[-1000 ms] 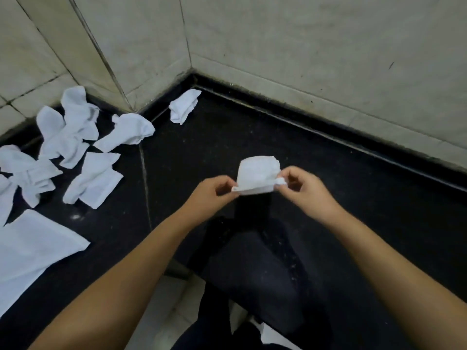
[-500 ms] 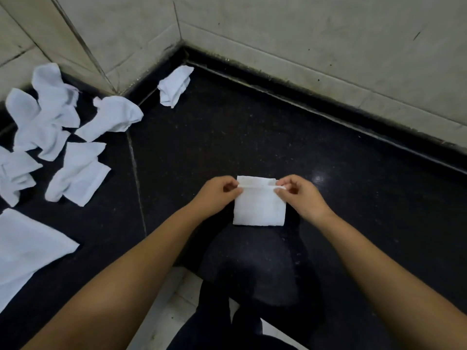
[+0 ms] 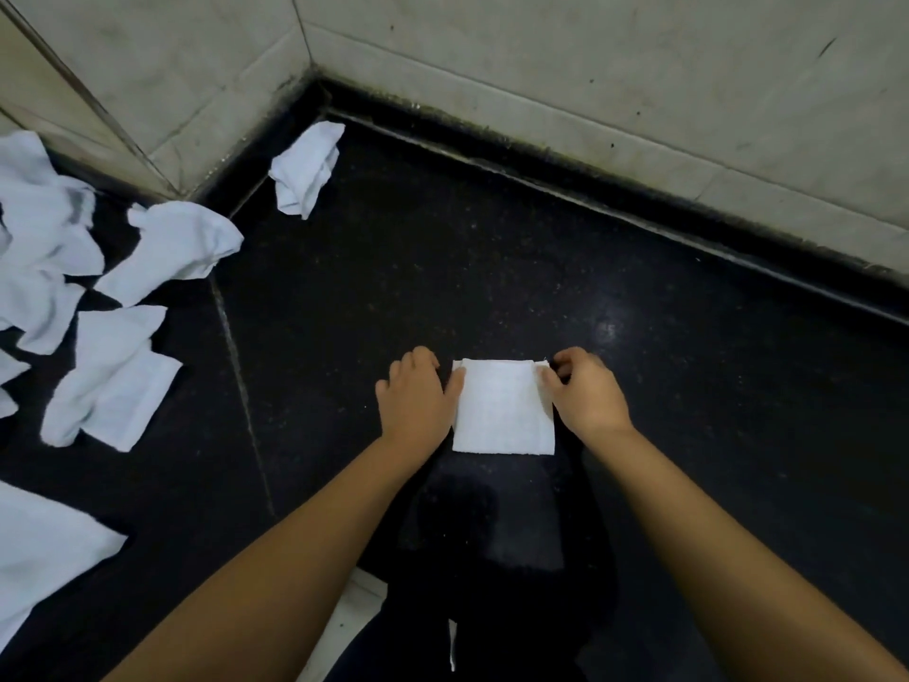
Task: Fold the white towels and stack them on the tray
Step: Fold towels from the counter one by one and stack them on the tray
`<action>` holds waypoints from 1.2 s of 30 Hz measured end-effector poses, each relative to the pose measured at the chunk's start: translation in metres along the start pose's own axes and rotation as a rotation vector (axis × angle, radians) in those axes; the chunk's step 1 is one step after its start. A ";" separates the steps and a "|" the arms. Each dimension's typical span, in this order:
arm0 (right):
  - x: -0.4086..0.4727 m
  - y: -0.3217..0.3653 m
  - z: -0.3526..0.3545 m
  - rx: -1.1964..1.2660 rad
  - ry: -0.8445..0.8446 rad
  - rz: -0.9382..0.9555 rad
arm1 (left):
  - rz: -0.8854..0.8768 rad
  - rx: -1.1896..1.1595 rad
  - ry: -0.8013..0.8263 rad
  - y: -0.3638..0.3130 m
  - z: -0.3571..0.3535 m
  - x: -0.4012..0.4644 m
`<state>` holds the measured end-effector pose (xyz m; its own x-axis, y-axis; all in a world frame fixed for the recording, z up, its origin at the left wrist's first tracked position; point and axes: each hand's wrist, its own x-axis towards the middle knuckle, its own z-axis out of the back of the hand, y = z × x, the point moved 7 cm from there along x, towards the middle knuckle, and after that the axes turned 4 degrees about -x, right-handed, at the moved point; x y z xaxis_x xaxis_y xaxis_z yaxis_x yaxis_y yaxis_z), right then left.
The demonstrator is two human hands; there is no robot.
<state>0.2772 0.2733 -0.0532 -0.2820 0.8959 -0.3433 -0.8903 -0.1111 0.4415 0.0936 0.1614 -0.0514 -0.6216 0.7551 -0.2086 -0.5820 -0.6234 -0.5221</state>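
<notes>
Here, a folded white towel (image 3: 501,411) lies flat on the black counter (image 3: 492,268), a neat near-square set just in front of the person, between both hands. The left hand (image 3: 418,398) rests on the counter at the towel's left edge, palm down, its thumb touching the upper left corner; the other fingers (image 3: 418,359) are curled loosely and hold nothing. The right hand (image 3: 588,396) sits at the towel's right edge, thumb and forefinger pinched together on the upper right corner, the remaining fingers bent in. Both bare forearms reach in from the bottom of the view.

Well apart on the left, unfolded towels lie scattered on the counter: a crumpled towel (image 3: 182,246) by the wall, a half-flattened towel (image 3: 110,381) below it, a rumpled heap (image 3: 39,228) at the left edge, and a spread-out towel (image 3: 39,558) at the lower left, cut off by the frame. One more bunched towel (image 3: 307,167) sits alone in the corner where the pale tiled walls (image 3: 590,71) meet. A thin seam (image 3: 241,386) runs down the counter between the scattered towels and the folded one
</notes>
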 end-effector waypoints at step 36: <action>-0.185 -0.075 0.055 1.444 0.267 -0.243 | 0.001 -1.099 0.586 -0.121 0.013 -0.169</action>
<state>0.4162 0.1399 0.0227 -0.3801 0.7082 -0.5949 0.1450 0.6809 0.7179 0.2625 0.1065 0.0578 -0.1296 0.9076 -0.3994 0.3407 -0.3375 -0.8775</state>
